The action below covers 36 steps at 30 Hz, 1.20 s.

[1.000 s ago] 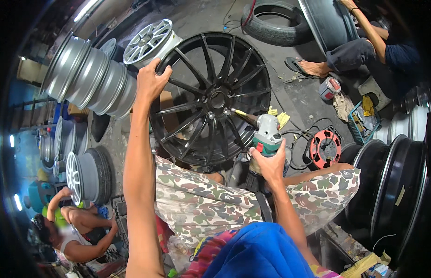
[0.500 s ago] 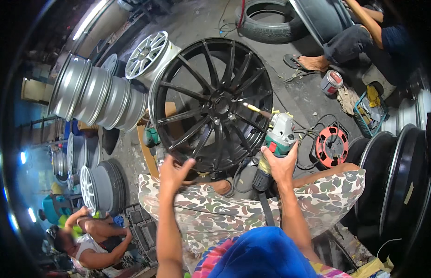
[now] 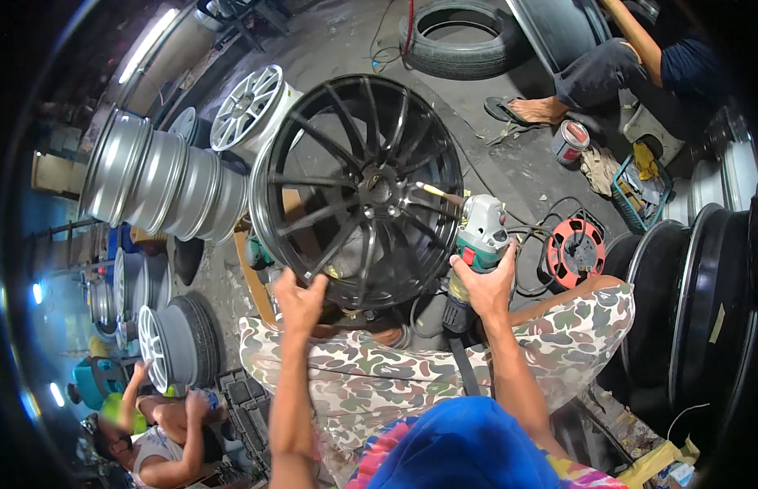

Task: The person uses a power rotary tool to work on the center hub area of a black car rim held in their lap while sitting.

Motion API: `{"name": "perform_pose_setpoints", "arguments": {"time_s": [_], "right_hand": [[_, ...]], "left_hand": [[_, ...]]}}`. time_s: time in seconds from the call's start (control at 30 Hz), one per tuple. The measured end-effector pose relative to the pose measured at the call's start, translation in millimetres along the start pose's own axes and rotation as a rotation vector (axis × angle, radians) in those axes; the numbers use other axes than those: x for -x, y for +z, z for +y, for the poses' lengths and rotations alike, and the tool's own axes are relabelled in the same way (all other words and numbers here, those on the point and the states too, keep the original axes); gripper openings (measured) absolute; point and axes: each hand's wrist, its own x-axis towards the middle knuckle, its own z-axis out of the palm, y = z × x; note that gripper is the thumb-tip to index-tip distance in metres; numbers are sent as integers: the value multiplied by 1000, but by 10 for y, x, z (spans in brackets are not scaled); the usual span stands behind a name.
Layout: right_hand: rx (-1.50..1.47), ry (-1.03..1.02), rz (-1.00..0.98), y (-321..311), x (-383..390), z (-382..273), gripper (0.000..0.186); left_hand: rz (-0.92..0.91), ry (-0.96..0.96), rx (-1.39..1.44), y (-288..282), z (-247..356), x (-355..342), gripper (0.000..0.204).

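Note:
A black multi-spoke wheel rim [image 3: 369, 236] leans in front of me, tilted. At its near left edge my left hand [image 3: 300, 300] closes thumb and fingers on the lip. Just right of the rim, my right hand [image 3: 488, 285] grips a grey and green angle grinder [image 3: 481, 231], its dark lower end pointing toward my lap. From beside the grinder's head a slim stick [image 3: 441, 194] with a pale yellow tip reaches over the spokes; how it is attached cannot be made out. My camouflage trousers [image 3: 395, 367] lie below both hands.
Stacked silver rims [image 3: 167, 183] and a white rim [image 3: 247, 106] stand left. A tyre [image 3: 456, 41] lies far ahead. To the right are an orange cable reel [image 3: 576, 253], a paint can [image 3: 570, 143], a basket [image 3: 640, 196] and dark rims [image 3: 652, 301]. Two other people sit nearby.
The black rim has turned slightly, its spokes now blurred. My left hand stays at its near edge. My right hand and the grinder sit a little further left in view.

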Motion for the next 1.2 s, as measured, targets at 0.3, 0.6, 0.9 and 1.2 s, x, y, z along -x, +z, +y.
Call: {"name": "perform_pose_setpoints", "arguments": {"time_s": [0.3, 0.6, 0.9, 1.2], "right_hand": [[57, -58, -64, 29, 73, 100, 84], [103, -46, -164, 163, 108, 200, 102], [141, -104, -184, 299, 144, 284, 85], [187, -175, -189, 576, 119, 242, 84]], "left_hand": [[-94, 282, -199, -495, -65, -1890, 25], [69, 283, -224, -303, -120, -2159, 24], [70, 241, -186, -360, -40, -1879, 22], [86, 260, -168, -306, 86, -1793, 24]]}}
